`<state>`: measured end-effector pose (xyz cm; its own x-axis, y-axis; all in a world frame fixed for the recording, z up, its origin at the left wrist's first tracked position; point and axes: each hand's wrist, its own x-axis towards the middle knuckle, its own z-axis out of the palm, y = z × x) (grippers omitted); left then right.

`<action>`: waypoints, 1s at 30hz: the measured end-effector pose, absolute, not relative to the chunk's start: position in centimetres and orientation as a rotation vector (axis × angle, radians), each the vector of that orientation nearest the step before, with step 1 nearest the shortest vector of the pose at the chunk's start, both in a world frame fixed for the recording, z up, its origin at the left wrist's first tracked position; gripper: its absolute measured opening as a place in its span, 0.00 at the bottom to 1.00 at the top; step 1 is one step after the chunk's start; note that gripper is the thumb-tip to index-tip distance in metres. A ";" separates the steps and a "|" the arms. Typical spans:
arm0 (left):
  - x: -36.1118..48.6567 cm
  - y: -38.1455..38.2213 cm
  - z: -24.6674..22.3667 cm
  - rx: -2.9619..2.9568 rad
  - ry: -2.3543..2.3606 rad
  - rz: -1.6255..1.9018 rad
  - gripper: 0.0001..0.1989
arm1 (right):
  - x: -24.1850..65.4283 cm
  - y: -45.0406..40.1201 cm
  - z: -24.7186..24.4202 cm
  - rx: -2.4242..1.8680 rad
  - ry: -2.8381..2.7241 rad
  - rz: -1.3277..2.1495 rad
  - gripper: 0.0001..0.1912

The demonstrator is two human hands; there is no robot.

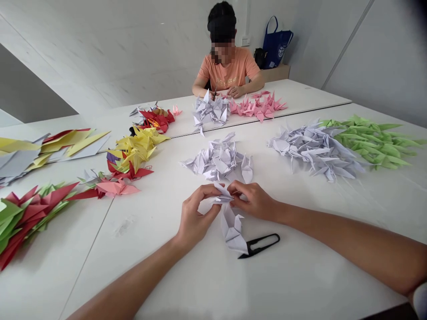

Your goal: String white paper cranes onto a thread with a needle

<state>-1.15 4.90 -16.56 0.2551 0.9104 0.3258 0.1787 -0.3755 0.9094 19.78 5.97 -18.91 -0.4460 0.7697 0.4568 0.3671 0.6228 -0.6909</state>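
Between both hands, just above the table, is a folded white paper crane (223, 194). My left hand (197, 213) pinches it from the left, thumb below and fingers on top. From the other side my right hand (251, 198) closes its fingertips at the crane's right end; whether a fine thread lies in them is too small to tell. Right below the hands another white paper crane (232, 231) rests on the table. Its lower tip touches black thread snips (262, 245). Just beyond my hands lies a heap of white cranes (216, 158).
White and green cranes (373, 142) are piled at the right. Yellow cranes (136, 146), red and green cranes (31, 209) and flat paper pieces (53, 146) lie left. Across the white table (150, 275) sits a person (227, 66) behind white and pink cranes (258, 106).
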 end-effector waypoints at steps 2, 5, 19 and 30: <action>-1.2 4.7 -16.6 1.921 1.000 1.202 0.11 | 19.8 5.9 -19.0 -0.859 -2.060 0.673 0.03; -1.2 4.7 -16.7 2.055 1.018 1.246 0.11 | 19.9 5.7 -19.2 -0.821 -2.058 0.714 0.02; -1.8 4.6 -16.3 2.134 0.833 1.213 0.10 | 20.2 5.3 -18.7 -0.807 -2.043 0.869 0.25; -1.4 4.7 -16.0 2.270 0.901 1.314 0.13 | 20.2 5.7 -19.5 -0.749 -2.097 0.610 0.26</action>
